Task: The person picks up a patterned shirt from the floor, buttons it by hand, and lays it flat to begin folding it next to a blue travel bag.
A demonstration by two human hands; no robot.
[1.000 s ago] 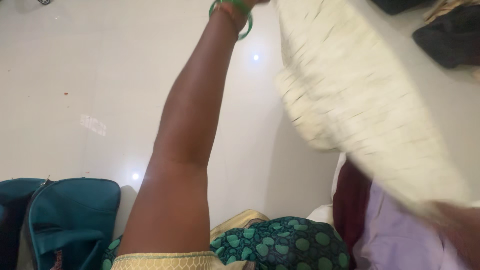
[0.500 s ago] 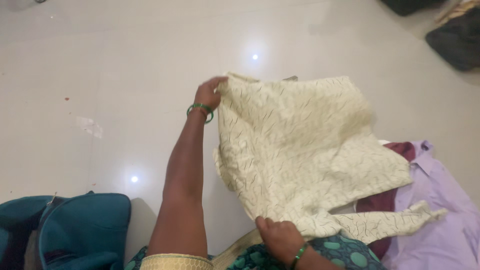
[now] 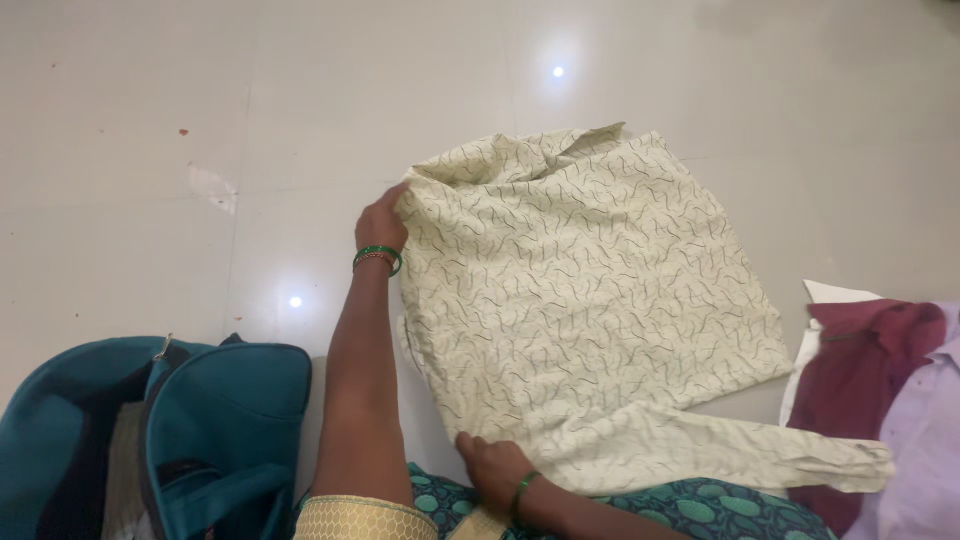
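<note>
A cream shirt (image 3: pixel 590 290) with thin dark squiggles lies spread on the white tiled floor, one sleeve stretched out to the right. My left hand (image 3: pixel 381 222) grips the shirt's left edge near the top, a green bangle on the wrist. Near my lap, my right hand (image 3: pixel 492 468) presses on the lower edge of the shirt, fingers closed on the cloth.
A teal bag (image 3: pixel 190 430) stands open at lower left. A maroon garment (image 3: pixel 860 370) and a lilac shirt (image 3: pixel 925 440) lie piled at the right. My green patterned clothing (image 3: pixel 700 505) fills the bottom edge. White floor tiles (image 3: pixel 150 150) stretch beyond.
The shirt came down from being held up in the air and now lies flat on the floor. Both hands lowered with it; the view shifted slightly right and down.
</note>
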